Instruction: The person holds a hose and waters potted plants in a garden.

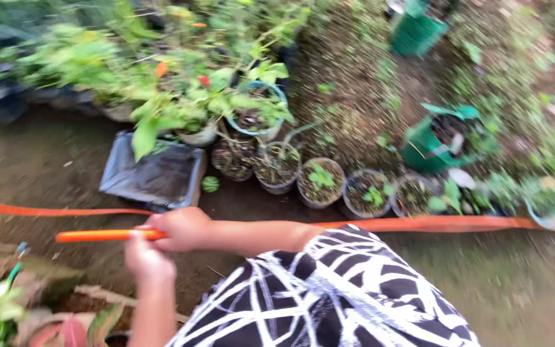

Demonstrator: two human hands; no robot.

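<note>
Gripping the orange handle (101, 236) with both fists clamped, left hand (146, 260) and right hand (184, 228), apparently mid-stroke over bare ground beside the potted seedlings (319, 182); blur obscures the tool's head.

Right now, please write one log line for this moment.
right hand: grips orange handle | left hand: on same handle | beyond: row of potted seedlings | ground: soil

Bare dark soil (46, 160) — a row of small potted seedlings (321, 182), a grey tray (155, 175), green pots (428, 144).
</note>
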